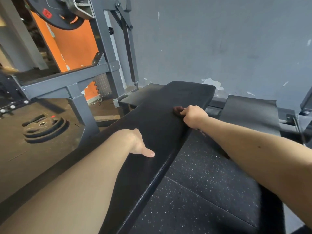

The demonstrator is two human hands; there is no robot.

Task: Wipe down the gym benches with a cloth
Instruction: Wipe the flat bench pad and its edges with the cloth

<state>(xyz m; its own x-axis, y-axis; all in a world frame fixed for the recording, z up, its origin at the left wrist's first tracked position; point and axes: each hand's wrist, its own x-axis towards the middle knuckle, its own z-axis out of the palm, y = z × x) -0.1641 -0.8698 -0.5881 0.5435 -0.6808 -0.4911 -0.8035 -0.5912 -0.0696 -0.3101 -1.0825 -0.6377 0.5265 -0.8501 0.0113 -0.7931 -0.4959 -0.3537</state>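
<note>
Against a grey wall (pixel 219 39), a dark cloth (pixel 177 110) is being gripped and pressed onto a black bench (pixel 152 119) near its far end by the right hand (pixel 194 116). The bench's left edge is being touched by the left hand (pixel 136 142), thumb flat on top. Its fingers are hidden, so its grip cannot be told.

— Bench (pixel 152 125)?
— Black, padded, long and flat, with stitching along the near edge. Runs slantwise from near left to far right, ending in a rounded far end
— Cloth (pixel 177 110)?
— Dark brown, bunched small. Lies on the pad by the far right edge, mostly hidden in the gripping right hand (pixel 194 117)
</note>
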